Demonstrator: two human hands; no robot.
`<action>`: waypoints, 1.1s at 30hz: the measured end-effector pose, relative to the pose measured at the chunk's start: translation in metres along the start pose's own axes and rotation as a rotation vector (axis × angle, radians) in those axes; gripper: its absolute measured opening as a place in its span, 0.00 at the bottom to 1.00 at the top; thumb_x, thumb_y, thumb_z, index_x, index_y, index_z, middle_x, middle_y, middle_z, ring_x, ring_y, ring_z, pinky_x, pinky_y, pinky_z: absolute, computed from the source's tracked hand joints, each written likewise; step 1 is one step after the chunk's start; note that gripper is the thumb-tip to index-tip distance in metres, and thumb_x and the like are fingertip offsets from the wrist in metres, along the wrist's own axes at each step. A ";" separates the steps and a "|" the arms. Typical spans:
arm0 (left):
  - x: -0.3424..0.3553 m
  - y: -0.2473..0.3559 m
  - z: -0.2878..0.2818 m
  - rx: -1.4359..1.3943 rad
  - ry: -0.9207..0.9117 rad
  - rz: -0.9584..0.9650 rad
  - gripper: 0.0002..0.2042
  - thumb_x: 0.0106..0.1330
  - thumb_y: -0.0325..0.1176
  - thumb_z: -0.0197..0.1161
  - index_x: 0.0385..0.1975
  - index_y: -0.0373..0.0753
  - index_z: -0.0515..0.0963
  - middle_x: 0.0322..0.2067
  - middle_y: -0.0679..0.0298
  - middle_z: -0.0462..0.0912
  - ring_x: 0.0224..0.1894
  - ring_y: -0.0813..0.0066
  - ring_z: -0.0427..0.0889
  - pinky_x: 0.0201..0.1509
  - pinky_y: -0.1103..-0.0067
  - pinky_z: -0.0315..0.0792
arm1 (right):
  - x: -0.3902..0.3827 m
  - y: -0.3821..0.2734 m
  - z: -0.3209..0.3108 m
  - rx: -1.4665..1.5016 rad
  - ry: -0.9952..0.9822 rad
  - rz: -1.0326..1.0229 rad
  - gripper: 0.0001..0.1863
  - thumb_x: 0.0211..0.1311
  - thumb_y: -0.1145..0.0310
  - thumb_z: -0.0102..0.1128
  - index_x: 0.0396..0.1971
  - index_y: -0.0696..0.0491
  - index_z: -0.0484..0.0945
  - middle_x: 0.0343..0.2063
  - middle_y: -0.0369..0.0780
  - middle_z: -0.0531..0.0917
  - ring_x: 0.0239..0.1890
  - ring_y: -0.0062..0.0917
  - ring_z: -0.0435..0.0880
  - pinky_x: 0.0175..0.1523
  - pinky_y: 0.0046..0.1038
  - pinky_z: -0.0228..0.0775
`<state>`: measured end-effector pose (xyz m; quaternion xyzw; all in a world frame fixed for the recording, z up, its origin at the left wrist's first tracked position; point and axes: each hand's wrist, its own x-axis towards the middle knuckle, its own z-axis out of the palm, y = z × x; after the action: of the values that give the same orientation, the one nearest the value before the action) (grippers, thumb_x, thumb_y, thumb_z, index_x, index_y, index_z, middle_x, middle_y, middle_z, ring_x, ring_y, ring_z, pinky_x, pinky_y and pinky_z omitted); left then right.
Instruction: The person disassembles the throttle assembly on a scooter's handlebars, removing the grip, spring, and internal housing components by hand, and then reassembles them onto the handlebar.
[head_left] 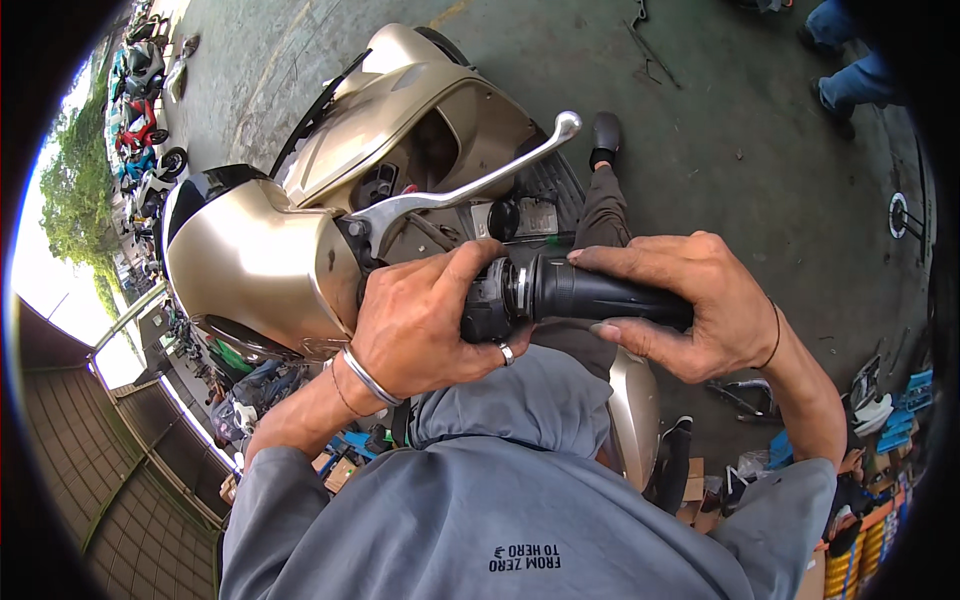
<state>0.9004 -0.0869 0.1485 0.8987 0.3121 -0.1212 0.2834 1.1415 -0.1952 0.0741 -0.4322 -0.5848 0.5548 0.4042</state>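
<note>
- The black rubber handlebar grip point(600, 293), at frame centre on the gold scooter point(260, 265), is clasped by the right hand point(700, 300), fingers curled.
- The black switch housing point(490, 300) beside it is gripped by the left hand point(415, 325).
- Blue and orange boxes point(870, 540) are stacked at lower right.

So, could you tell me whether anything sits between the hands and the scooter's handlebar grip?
Nothing visible does: the right hand already wraps the black handlebar grip, and the left hand clasps the switch housing beside it, below the silver brake lever.
</note>
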 end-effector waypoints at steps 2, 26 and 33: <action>0.001 -0.001 0.001 -0.009 -0.009 0.012 0.31 0.44 0.43 0.77 0.48 0.36 0.74 0.28 0.55 0.83 0.29 0.57 0.85 0.35 0.68 0.78 | 0.003 0.006 0.003 0.027 0.018 -0.034 0.25 0.49 0.70 0.70 0.49 0.63 0.78 0.34 0.50 0.85 0.34 0.43 0.86 0.40 0.35 0.79; 0.006 0.005 -0.009 0.049 -0.064 0.053 0.34 0.40 0.40 0.82 0.47 0.33 0.76 0.31 0.56 0.85 0.31 0.62 0.88 0.36 0.73 0.81 | 0.000 0.011 -0.002 -0.015 -0.053 -0.058 0.23 0.49 0.68 0.71 0.46 0.60 0.79 0.25 0.44 0.83 0.23 0.37 0.83 0.29 0.32 0.77; 0.005 0.002 -0.009 0.060 -0.060 0.046 0.34 0.40 0.41 0.82 0.48 0.33 0.76 0.32 0.56 0.85 0.32 0.62 0.88 0.37 0.73 0.81 | 0.003 0.016 0.002 0.144 -0.044 -0.040 0.24 0.49 0.68 0.71 0.47 0.60 0.79 0.25 0.43 0.82 0.21 0.34 0.83 0.25 0.30 0.75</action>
<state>0.9058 -0.0808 0.1549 0.9096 0.2790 -0.1509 0.2682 1.1399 -0.1929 0.0577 -0.3777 -0.5606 0.5968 0.4324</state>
